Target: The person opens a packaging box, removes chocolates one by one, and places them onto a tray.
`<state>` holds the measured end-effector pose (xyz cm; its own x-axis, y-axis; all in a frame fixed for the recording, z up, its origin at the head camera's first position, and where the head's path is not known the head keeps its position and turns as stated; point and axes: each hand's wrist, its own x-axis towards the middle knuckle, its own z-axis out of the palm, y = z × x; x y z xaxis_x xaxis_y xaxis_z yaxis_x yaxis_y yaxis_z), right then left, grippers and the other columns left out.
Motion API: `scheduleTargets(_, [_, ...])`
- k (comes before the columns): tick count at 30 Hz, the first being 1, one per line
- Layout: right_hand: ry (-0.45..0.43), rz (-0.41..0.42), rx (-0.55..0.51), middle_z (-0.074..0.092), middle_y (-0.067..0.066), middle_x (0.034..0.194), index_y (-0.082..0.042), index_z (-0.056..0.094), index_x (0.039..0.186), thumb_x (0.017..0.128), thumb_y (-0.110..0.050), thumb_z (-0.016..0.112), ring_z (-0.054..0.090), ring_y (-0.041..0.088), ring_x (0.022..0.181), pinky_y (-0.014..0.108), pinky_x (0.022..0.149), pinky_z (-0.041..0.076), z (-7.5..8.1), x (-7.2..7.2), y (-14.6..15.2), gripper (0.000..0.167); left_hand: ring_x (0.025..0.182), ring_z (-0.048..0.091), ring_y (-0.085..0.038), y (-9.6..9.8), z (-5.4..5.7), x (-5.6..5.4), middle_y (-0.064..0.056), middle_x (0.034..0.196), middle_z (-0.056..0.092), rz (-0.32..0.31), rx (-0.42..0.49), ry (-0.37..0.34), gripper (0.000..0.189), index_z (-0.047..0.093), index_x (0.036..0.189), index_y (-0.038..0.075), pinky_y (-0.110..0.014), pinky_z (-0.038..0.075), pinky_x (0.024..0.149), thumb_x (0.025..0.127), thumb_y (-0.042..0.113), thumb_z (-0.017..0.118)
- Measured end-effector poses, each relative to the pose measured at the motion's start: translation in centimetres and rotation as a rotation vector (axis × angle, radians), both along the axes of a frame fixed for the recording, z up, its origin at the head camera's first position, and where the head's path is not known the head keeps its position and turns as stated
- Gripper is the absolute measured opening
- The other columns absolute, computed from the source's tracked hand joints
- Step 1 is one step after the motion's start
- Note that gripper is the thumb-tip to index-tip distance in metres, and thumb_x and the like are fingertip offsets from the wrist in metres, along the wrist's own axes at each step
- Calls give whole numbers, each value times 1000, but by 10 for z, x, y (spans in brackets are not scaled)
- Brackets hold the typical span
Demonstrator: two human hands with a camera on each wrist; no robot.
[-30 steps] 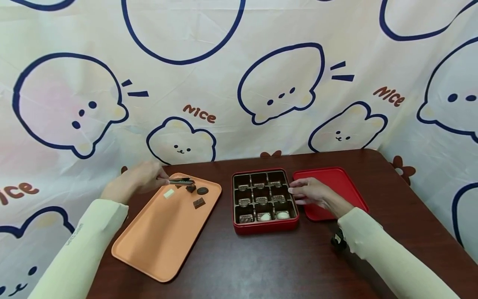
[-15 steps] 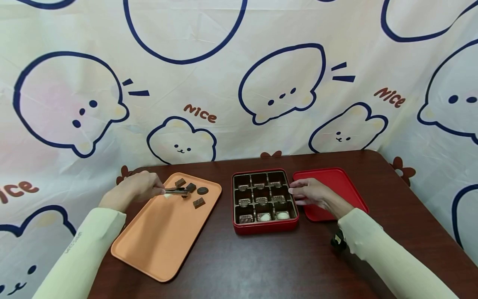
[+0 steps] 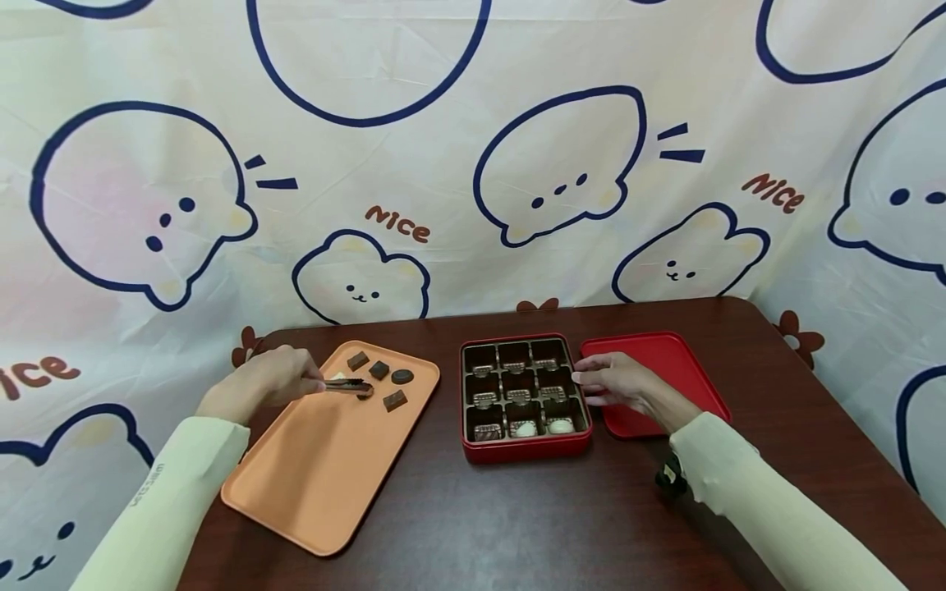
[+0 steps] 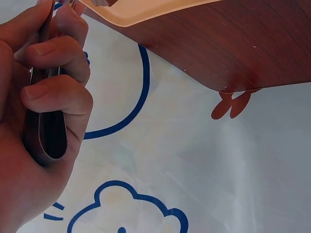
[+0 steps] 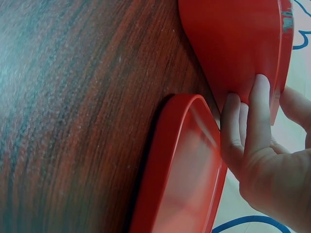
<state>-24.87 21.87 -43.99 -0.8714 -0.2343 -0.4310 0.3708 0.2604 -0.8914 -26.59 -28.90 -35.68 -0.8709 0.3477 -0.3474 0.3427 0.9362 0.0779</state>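
Note:
My left hand [image 3: 277, 377] holds metal tongs [image 3: 347, 386] over the far part of an orange tray [image 3: 310, 484]. In the left wrist view, curled fingers [image 4: 60, 94] wrap the tongs near their bent end. A small dark chocolate [image 3: 365, 397] shows right at the tips. Several brown chocolates lie around, including a round one [image 3: 402, 376] and a square one [image 3: 395, 400]; a white piece [image 3: 339, 376] is partly hidden behind the tongs. My right hand [image 3: 617, 382] touches the right side of a red box [image 3: 528, 450] with extended fingers, thumb at the rim.
The box has a divided insert, with white chocolates in its front middle [image 3: 525, 429] and front right [image 3: 560, 426] compartments. A red lid [image 3: 672, 361] lies right of the box, under the right hand in the head view. A printed cloth [image 3: 458, 271] hangs behind the brown table [image 3: 473, 525].
The left hand has lowered and brought the tongs nearer, from the far dark chocolates to the small dark one. The right hand has stayed at the box.

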Motion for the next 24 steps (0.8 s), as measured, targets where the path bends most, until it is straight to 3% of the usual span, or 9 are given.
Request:
scheduleTargets(10, [-5, -11, 11, 46, 28, 145, 6, 40, 146, 99, -18, 63, 53, 38, 130, 41, 90, 55, -1, -1, 1, 57, 93, 68, -26, -3, -2, 0, -6, 98, 73, 12, 24, -11, 21, 79, 104, 11, -47, 54, 81, 94, 26, 70])
scheduleTargets(15, [-10, -11, 3, 46, 28, 144, 6, 40, 146, 99, -17, 63, 52, 38, 129, 42, 90, 55, -1, -2, 0, 57, 89, 65, -21, -2, 6, 1, -10, 104, 74, 36, 11, -14, 27, 77, 110, 8, -45, 53, 78, 95, 29, 68])
scheduleTargets(18, [-5, -2, 2, 46, 28, 144, 6, 40, 146, 99, -17, 62, 52, 39, 130, 42, 90, 55, -1, -2, 1, 57, 79, 60, -16, 2, 14, 1, -11, 106, 74, 5, 36, 7, 28, 77, 112, 8, -37, 49, 70, 96, 29, 66])
scheduleTargets(24, [-3, 5, -1, 43, 28, 147, 6, 40, 146, 100, -17, 61, 51, 39, 131, 41, 90, 55, 0, -1, 1, 56, 70, 56, -11, 20, 22, 4, 2, 88, 73, -82, 130, 62, 29, 75, 117, 10, -31, 43, 61, 98, 29, 64])
